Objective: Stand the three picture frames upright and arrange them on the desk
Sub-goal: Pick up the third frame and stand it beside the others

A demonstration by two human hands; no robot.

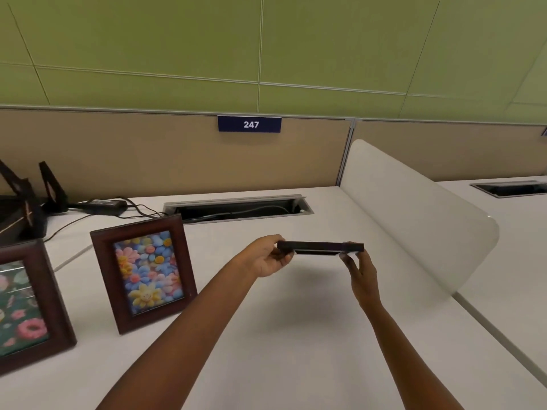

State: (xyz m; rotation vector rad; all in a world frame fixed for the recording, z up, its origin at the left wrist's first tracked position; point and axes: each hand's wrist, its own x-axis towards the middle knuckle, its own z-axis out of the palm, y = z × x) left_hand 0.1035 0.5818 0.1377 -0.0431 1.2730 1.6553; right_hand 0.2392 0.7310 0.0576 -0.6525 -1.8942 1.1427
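Note:
Two dark wooden picture frames stand upright on the white desk [296,335]. One with a doughnut picture [26,306] is at the far left, partly cut off. One with a colourful flower picture [145,272] stands right of it. A third dark frame [321,247] is held level above the desk, seen edge-on, so its picture is hidden. My left hand [268,257] grips its left end and my right hand [362,276] grips its right end.
A cable tray opening [236,207] lies at the back of the desk. A black power adapter [103,204] with cables and dark stands [26,202] sit at the back left. A white curved divider [414,214] bounds the desk on the right. A beige partition carries a sign reading 247 [249,124].

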